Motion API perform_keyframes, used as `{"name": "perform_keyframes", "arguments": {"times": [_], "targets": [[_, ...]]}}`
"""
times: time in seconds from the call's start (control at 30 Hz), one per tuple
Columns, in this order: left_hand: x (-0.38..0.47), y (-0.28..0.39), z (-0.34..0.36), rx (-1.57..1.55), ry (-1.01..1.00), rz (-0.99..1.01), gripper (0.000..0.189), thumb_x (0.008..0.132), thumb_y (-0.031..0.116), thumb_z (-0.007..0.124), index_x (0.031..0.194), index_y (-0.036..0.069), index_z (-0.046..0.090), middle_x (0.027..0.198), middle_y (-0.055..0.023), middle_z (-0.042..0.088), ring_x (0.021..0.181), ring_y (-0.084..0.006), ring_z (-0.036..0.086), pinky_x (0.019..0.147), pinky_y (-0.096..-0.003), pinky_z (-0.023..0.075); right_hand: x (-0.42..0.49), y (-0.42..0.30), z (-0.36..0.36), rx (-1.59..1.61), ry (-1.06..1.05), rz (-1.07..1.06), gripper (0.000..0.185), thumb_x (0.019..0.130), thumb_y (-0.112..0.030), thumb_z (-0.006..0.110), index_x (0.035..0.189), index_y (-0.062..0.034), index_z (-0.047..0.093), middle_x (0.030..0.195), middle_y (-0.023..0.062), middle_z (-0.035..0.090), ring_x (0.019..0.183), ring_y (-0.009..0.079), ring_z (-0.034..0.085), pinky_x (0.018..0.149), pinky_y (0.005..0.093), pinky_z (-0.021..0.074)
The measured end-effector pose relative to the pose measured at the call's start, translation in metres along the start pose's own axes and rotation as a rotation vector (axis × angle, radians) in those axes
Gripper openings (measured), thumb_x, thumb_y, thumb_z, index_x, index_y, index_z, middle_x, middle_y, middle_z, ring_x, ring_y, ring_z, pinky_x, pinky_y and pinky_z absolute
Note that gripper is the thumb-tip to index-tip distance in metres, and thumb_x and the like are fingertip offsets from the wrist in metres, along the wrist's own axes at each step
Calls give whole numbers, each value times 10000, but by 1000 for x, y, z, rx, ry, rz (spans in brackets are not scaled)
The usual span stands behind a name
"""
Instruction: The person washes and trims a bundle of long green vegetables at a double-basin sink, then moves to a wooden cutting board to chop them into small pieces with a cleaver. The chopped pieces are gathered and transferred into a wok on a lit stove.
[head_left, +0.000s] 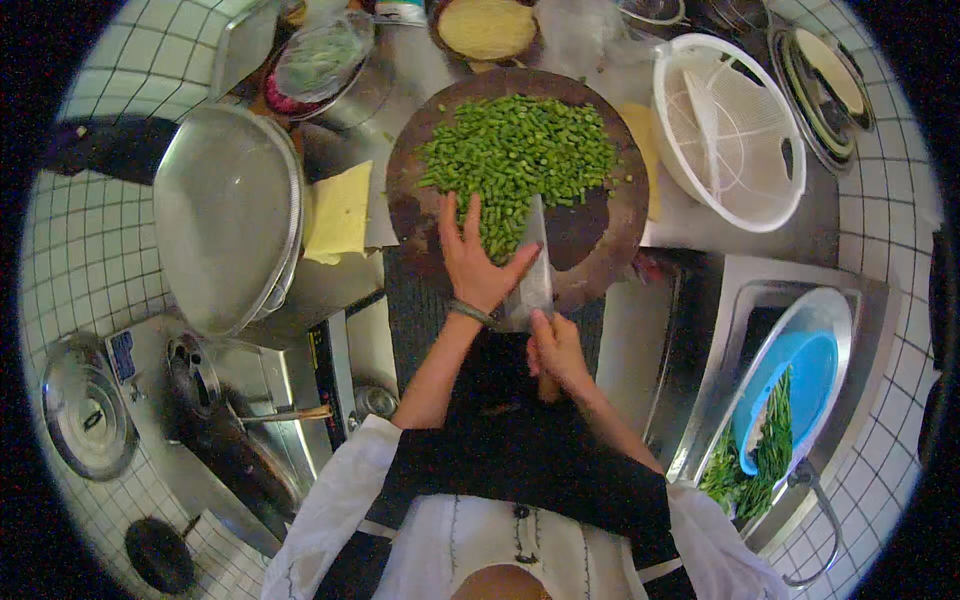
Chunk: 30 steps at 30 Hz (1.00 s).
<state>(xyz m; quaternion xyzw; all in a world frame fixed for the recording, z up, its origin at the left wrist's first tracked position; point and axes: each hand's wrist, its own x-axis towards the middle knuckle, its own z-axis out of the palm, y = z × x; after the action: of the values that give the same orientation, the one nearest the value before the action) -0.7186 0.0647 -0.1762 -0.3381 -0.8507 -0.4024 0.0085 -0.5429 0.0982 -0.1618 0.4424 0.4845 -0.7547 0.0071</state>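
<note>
Chopped green beans or similar green stalks (517, 146) lie heaped on a round wooden chopping block (626, 240). My right hand (555, 349) grips the wooden handle of a cleaver (536, 277), whose broad blade rests at the right edge of the pieces, tip pointing away from me. With fingers spread, my left hand (480, 274) touches the near left part of the heap, its thumb reaching over to the blade. A bracelet is on the left wrist.
Left of the block are a yellow cloth (339, 214) and a large metal strainer or bowl (225, 217). A white plastic basket (731, 135) stands at right. Further down, the sink (705, 420) holds a blue basin (806, 375) and leafy greens (772, 450). A lidded-looking pan area lies lower left.
</note>
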Motion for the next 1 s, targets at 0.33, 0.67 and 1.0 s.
{"name": "perform_keyframes", "arguments": {"times": [0.33, 0.67, 1.0], "targets": [[-18, 19, 16, -94, 60, -29, 579, 742, 246, 783, 1262, 99, 576, 1462, -192, 335, 1345, -368, 338, 1092, -453, 310, 11, 5, -8, 84, -107, 2, 325, 988, -283, 477, 766, -45, 471, 501, 54, 490, 358, 147, 468, 347, 299, 379], [-16, 59, -50, -257, 330, 129, 556, 756, 236, 764, 1266, 141, 566, 1459, -192, 338, 1362, -414, 305, 1087, -497, 320, -42, -32, 7, -417, 11, -391, 349, 987, -258, 468, 723, -30, 483, 517, 50, 501, 415, 140, 499, 383, 293, 379], [-111, -23, -365, 133, 875, -127, 554, 714, 187, 780, 1230, 88, 604, 1444, -243, 341, 1337, -427, 340, 1091, -473, 315, -133, -44, 267, -616, -748, -492, 323, 982, -240, 479, 731, -44, 529, 516, 27, 516, 404, 124, 499, 386, 284, 381]]}}
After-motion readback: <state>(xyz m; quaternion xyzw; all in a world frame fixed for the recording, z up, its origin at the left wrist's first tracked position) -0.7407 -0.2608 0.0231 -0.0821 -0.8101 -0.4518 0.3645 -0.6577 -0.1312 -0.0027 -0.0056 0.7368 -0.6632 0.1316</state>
